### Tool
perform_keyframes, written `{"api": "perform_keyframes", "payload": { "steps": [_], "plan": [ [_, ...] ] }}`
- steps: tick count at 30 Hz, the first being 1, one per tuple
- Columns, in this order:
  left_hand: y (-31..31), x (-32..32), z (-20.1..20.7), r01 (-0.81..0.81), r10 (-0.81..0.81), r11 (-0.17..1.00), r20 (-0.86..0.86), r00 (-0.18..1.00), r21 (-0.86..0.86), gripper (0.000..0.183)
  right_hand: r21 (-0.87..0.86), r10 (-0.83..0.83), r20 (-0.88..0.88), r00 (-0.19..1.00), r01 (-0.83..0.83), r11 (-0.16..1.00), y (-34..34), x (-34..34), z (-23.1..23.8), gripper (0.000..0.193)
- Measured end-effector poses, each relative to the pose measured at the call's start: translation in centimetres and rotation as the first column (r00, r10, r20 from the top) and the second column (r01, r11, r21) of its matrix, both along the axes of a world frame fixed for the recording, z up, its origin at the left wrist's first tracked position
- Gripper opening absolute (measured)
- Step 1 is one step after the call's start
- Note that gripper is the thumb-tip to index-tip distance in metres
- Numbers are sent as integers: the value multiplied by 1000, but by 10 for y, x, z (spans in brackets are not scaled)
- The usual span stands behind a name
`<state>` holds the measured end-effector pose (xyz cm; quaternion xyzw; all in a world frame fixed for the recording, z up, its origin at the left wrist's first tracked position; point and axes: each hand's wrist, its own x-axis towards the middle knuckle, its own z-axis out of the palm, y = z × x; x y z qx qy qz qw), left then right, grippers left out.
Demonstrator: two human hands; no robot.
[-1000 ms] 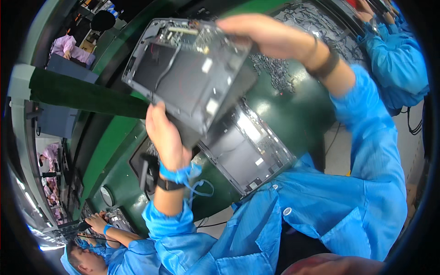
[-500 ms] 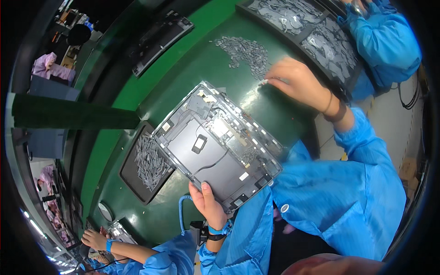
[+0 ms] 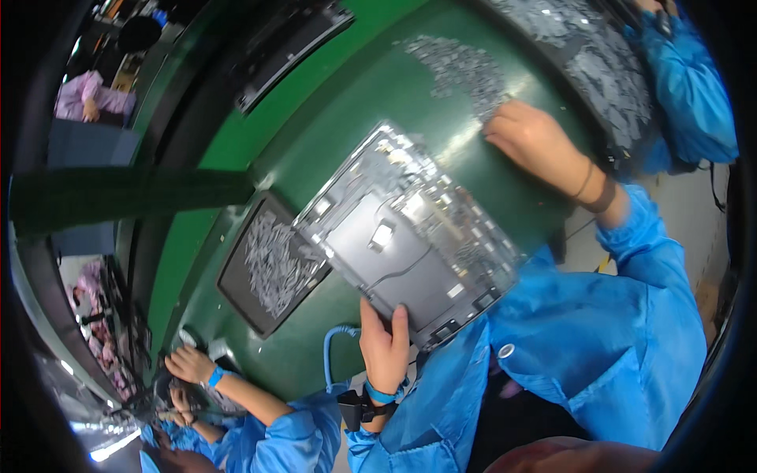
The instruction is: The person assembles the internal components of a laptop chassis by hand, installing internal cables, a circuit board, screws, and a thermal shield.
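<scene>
An opened tablet-like device (image 3: 367, 240), with its dark battery, a thin cable and a circuit board exposed, lies tilted in front of me. My left hand (image 3: 384, 347) grips its near-left edge, the thumb over the top face and the other fingers at the side. Over the green table, my right hand (image 3: 540, 150) has its fingers pinched together beside a spread of small grey pieces (image 3: 457, 67). What sits between those fingertips, if anything, is too small and blurred to make out.
To the left, a black tray (image 3: 236, 293) holds a heap of grey strips (image 3: 276, 264). Flat grey pieces (image 3: 611, 91) fill a larger tray at far right. Another dark housing (image 3: 292, 51) lies at the back. Co-workers in blue sleeves (image 3: 694, 94) work at both sides.
The view has shifted, so most things sit further right and the table's far part higher. My right hand has moved closer in against the small grey pieces; my left keeps its hold on the device.
</scene>
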<state>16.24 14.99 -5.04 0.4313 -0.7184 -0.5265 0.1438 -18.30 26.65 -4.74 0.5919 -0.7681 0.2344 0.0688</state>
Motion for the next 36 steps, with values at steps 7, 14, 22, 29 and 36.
{"api": "perform_keyframes", "payload": {
  "steps": [7, 14, 22, 29, 36],
  "plan": [
    [-61, -12, 66, 315, -114, 745, 354, 928, -588, 19, -80, 94, 134, 987, -84, 993, -26, 10, 17, 8],
    [-84, -120, 35, 440, -284, 161, 386, 878, -883, 37, -161, 112, 816, 566, 37, 986, -80, 30, 42, 13],
    [-89, -135, 14, 436, -291, -57, 433, 853, -898, 37, -110, 179, 712, 679, -144, 983, -125, 13, 23, 15],
    [-55, -115, 25, 451, -444, 30, 392, 805, -892, 39, 4, 132, 576, 807, -163, 987, -132, 26, 27, 8],
    [-74, -71, 45, 425, -482, 242, 272, 833, -872, 37, 113, -16, 511, 860, -49, 992, -122, 36, 31, 17]
  ]
}}
